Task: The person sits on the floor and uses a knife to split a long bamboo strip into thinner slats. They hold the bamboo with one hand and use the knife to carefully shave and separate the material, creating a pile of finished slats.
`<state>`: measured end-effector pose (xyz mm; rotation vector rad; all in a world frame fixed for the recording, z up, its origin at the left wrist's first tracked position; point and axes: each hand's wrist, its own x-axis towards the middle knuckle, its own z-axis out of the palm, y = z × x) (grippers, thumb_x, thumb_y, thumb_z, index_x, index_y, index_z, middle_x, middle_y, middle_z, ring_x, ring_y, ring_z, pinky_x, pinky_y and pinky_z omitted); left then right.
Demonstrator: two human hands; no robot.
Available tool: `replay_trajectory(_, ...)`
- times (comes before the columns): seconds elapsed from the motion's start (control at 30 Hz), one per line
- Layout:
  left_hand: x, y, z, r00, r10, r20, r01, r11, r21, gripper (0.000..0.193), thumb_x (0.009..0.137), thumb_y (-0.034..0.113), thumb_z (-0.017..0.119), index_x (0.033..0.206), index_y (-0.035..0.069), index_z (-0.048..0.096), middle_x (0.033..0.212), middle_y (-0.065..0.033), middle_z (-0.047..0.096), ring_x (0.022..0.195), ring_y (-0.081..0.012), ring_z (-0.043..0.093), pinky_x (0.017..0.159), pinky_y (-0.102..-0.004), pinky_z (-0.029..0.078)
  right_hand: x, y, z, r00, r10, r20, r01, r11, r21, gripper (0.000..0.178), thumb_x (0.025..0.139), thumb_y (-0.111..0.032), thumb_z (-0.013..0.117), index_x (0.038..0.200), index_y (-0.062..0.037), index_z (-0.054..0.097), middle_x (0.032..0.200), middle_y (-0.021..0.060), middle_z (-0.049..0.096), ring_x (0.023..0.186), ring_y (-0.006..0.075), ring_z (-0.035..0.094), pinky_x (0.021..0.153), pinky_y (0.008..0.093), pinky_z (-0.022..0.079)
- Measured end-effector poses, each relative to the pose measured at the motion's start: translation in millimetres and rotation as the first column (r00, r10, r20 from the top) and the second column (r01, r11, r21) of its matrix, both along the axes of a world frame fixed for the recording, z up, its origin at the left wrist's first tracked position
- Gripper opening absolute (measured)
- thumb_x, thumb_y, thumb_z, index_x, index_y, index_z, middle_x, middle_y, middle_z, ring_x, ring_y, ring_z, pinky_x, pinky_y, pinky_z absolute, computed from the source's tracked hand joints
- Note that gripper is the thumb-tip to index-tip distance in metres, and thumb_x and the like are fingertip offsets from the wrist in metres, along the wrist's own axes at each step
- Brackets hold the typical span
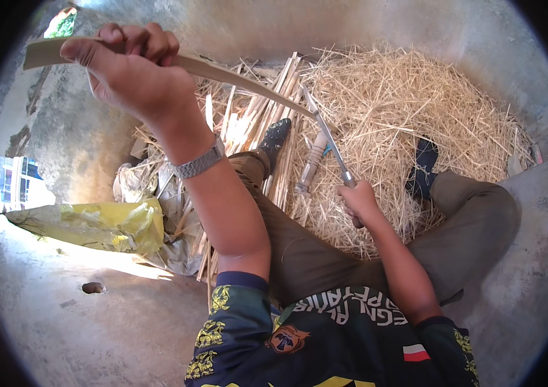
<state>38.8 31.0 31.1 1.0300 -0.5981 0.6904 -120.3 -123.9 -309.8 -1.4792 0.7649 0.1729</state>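
My left hand (135,64), raised at the upper left, is closed round a long flat strip of bamboo (242,80). The strip slants down to the right, and its far end meets the knife blade near the middle of the view. My right hand (361,203) grips the dark handle of a long knife (330,138), its blade pointing up and away from me. Whether the edge has cut into the strip, I cannot tell. Between my legs, under the blade, lies a pale jointed stick (313,161), with something small and blue beside it.
A big heap of thin shavings (409,97) covers the floor at the right, against a concrete wall (377,22). Long split strips (284,161) lie beside my left foot (275,138). A yellow sack (106,226) rests at the left, near a hole (93,287) in the concrete.
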Motion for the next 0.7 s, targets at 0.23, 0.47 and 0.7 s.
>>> replay_trajectory(0.23, 15, 24, -1, 0.98, -0.197, 0.002, 0.197, 0.98, -0.006, 0.057, 0.101, 0.069, 0.039, 0.076, 0.018, 0.043, 0.056, 0.0056, 0.027, 0.047, -0.0095, 0.02, 0.048, -0.0273, 0.016, -6, 7, 38, 0.96, 0.009, 0.281, 0.068, 0.963, -0.262, 0.024, 0.081, -0.018, 0.069, 0.07, 0.0, 0.058, 0.06, 0.0061, 0.057, 0.052, 0.0151, 0.055, 0.053, 0.0382, 0.044)
replay_trajectory(0.47, 15, 23, -3, 0.972, -0.233, -0.006, 0.233, 0.972, 0.01, 0.057, 0.101, 0.069, 0.039, 0.075, 0.019, 0.041, 0.056, 0.0058, 0.027, 0.047, -0.0093, 0.019, 0.047, -0.0265, 0.016, -5, 7, 13, 0.995, 0.092, 0.027, -0.085, 0.976, -0.2, 0.028, 0.081, -0.024, 0.068, 0.073, 0.0019, 0.064, 0.063, 0.012, 0.063, 0.058, 0.0236, 0.063, 0.06, 0.0404, 0.049)
replay_trajectory(0.7, 18, 30, -3, 0.975, -0.221, 0.014, 0.22, 0.975, 0.012, 0.057, 0.1, 0.069, 0.041, 0.074, 0.019, 0.04, 0.056, 0.0059, 0.027, 0.047, -0.0093, 0.02, 0.047, -0.0263, 0.017, -13, 15, 55, 0.976, 0.018, 0.218, 0.057, 0.941, -0.335, 0.028, 0.084, -0.025, 0.068, 0.075, 0.002, 0.066, 0.066, 0.0146, 0.066, 0.06, 0.0272, 0.065, 0.061, 0.0411, 0.049)
